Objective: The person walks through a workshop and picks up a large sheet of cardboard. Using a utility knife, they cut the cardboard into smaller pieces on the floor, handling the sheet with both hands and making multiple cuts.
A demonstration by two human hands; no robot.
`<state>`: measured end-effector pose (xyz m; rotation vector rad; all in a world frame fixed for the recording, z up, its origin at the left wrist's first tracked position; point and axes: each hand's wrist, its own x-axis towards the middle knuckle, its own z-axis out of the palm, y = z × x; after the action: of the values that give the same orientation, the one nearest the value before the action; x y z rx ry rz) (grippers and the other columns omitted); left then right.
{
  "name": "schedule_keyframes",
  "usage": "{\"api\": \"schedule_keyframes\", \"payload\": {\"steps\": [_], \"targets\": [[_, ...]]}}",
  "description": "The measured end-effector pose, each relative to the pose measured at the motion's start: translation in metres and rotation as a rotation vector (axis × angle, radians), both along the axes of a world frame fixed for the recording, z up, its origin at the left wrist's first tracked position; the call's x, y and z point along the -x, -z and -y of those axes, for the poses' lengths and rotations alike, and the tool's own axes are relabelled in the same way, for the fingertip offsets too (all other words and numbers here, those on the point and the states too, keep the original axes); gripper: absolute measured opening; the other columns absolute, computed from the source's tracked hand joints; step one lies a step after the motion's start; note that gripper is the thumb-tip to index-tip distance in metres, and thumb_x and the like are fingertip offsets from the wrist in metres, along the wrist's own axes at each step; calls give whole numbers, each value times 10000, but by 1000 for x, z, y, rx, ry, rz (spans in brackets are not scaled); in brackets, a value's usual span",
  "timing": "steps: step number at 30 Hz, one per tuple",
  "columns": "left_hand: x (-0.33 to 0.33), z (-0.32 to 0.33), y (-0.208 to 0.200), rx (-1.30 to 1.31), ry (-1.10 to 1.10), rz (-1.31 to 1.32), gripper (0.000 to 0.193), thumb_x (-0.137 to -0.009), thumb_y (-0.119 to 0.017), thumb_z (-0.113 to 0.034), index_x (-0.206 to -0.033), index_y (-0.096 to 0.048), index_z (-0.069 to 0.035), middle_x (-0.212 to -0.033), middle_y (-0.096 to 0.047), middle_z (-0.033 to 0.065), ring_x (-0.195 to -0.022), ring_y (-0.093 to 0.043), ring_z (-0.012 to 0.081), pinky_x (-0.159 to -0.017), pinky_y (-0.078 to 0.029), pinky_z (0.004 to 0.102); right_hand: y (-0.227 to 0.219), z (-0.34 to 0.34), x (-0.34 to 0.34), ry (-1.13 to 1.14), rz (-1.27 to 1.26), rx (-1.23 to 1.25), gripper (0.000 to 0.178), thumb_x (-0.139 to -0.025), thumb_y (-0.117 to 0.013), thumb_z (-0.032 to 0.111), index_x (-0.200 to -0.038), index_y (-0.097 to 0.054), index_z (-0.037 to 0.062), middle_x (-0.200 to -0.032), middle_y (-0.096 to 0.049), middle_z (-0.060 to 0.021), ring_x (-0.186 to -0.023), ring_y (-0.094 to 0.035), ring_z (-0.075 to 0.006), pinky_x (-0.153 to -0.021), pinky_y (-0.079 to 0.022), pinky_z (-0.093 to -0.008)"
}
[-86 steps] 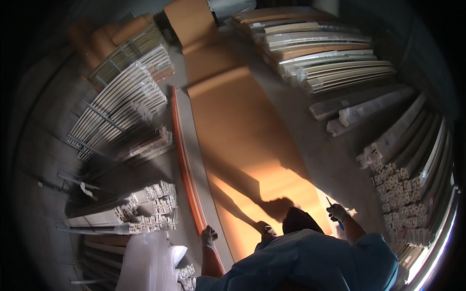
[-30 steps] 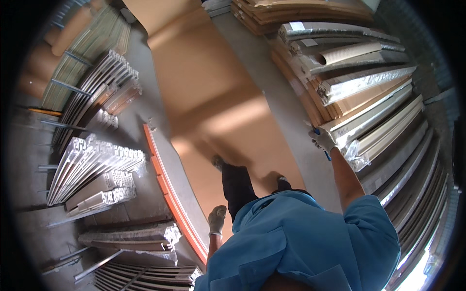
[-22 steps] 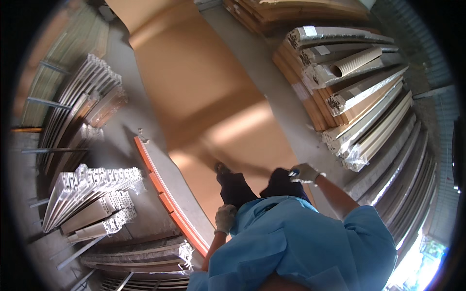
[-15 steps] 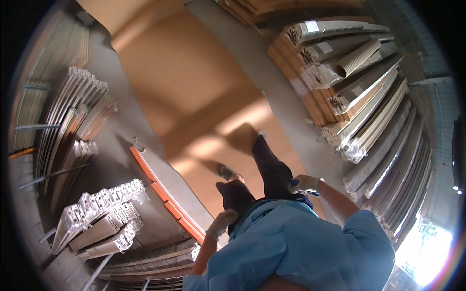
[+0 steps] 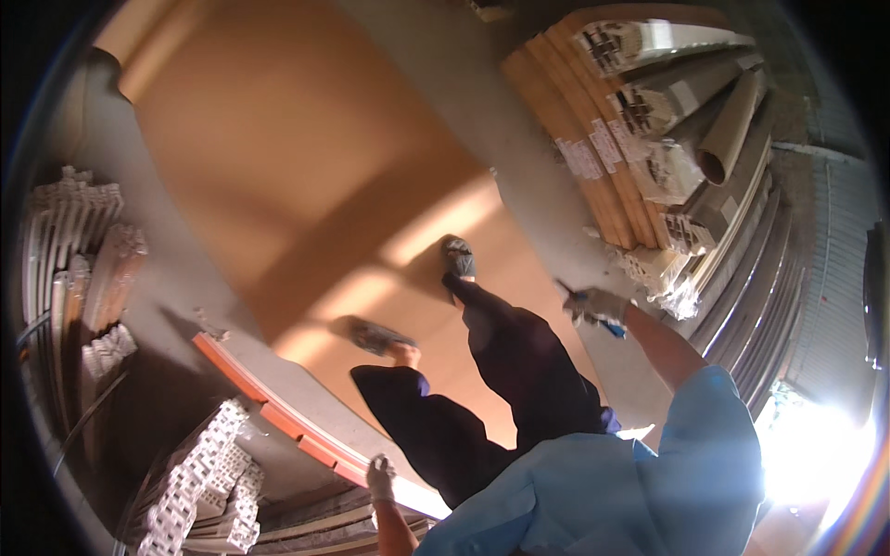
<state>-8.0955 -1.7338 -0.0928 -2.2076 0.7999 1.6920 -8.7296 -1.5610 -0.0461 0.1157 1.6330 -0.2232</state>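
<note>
While the right hand (image 5: 601,308) is clenching around one blue tool (image 5: 613,328), the left hand (image 5: 380,477) is hanging half-curled at the near left; whether its fingers are grasping anything, I cannot tell. Both hands are wearing pale gloves. The tool is crossing the right fist, its dark tip pointing far and left, and is showing near the right edge of one large brown sheet (image 5: 306,157). That sheet is covering the middle of the gray floor (image 5: 445,83) and running toward the far left. Two shoes are standing out against it: the right shoe (image 5: 457,258) farther away, the left shoe (image 5: 380,338) nearer. One long orange strip (image 5: 286,422) with a white band is lying left of the sheet, its near end passing behind the left hand; contact there is staying unclear. On the right, at least three wrapped bundles (image 5: 686,97) and one tube (image 5: 737,130) are resting beside stacked brown boxes (image 5: 575,130).

Compared with a moment ago, the right hand is showing well apart from the right thigh instead of against it, and is still gripping the tool. The left hand is also appearing away from its thigh, now over by the strip. Both shoes are showing more fully than before.
</note>
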Motion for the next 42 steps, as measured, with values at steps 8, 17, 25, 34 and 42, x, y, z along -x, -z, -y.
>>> {"api": "schedule_keyframes", "payload": {"steps": [8,17,25,34,42], "targets": [[53,165,313,654,1263,172,616,-892,-532,-361,-1431,-302,-172,-1483,-268,150,-1336,-291,374,-1078,-279,465,263,118,104,68,-550,221,185,-830,-654,243,-883,-606,73,-677,-570,-8,-456,-477,-86,-398,-373,-237],[158,242,457,925,1423,518,601,-944,-337,-475,-1452,-268,-161,-1509,-234,107,-1380,-201,342,-1099,-86,562,432,186,97,-11,-830,345,484,-748,-755,314,-1153,-582,114,-831,-631,-35,-551,-527,-96,-500,-473,-252],[185,262,466,1084,1402,612,508,-954,-346,-431,-1388,-372,-168,-1432,-360,123,-1320,-311,307,-1047,-215,537,476,203,72,-360,-1097,162,562,-785,-690,350,-1257,-503,109,-1203,-557,-158,-1119,-525,-315,-935,-418,-401],[158,259,469,1292,865,383,613,-805,-606,-409,-1340,-445,-156,-1368,-428,144,-1290,-349,349,-1054,-254,543,467,252,5,-707,-884,610,549,-802,-697,276,-1240,-487,22,-1177,-584,-186,-1114,-553,-309,-937,-426,-384],[13,265,455,932,179,838,919,-703,-638,-646,-1386,-364,-95,-1434,-337,166,-1327,-287,370,-1095,-179,541,480,252,0,-923,-948,565,522,-786,-706,212,-1222,-487,24,-1180,-605,-167,-1083,-587,-320,-897,-457,-379]]}}
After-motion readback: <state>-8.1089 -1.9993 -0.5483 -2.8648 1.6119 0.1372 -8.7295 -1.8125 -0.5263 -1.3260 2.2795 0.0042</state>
